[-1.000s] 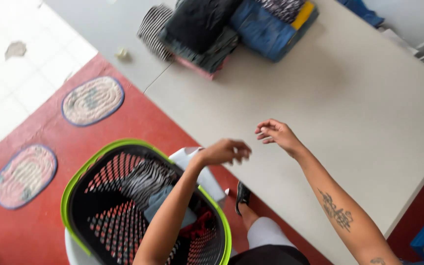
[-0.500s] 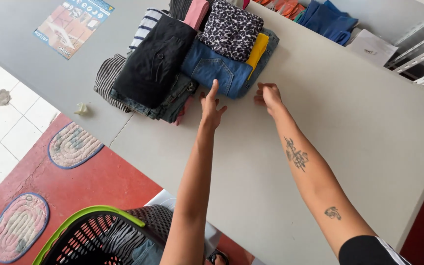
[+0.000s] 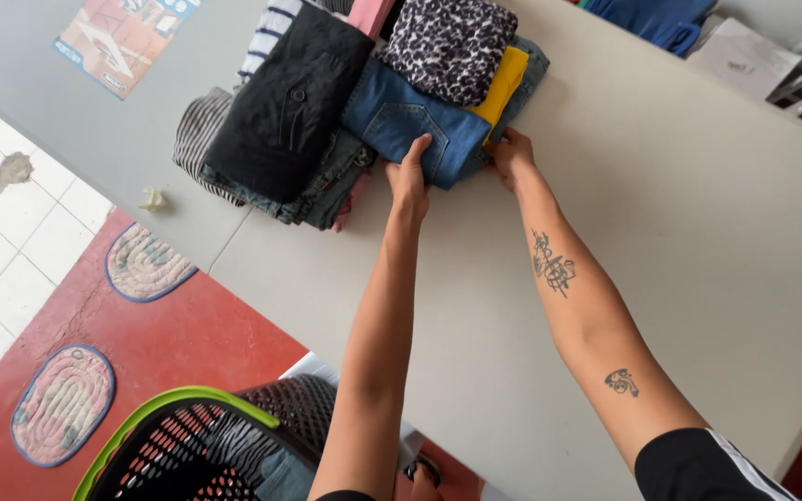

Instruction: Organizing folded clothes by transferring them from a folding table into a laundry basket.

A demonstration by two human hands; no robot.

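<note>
Two bare hands reach across one pale grey table (image 3: 661, 232) to a pile of folded clothes at its far side. The left hand (image 3: 410, 176) lies flat on the folded blue denim piece (image 3: 410, 121), fingers together over its near edge. The right hand (image 3: 510, 153) curls at the pile's near right corner, beside the denim and under one yellow folded cloth (image 3: 503, 83); its fingertips are hidden, so whether it pinches anything cannot be told. One black garment with a button (image 3: 290, 102) lies left of the denim, one spotted black-and-white fabric (image 3: 447, 42) behind it, and striped knits (image 3: 199, 139) sit at the left. On the red floor lie two oval quilted mats (image 3: 146, 264), and one plastic mesh laundry basket with a green rim (image 3: 169, 436) holds more clothes.
</note>
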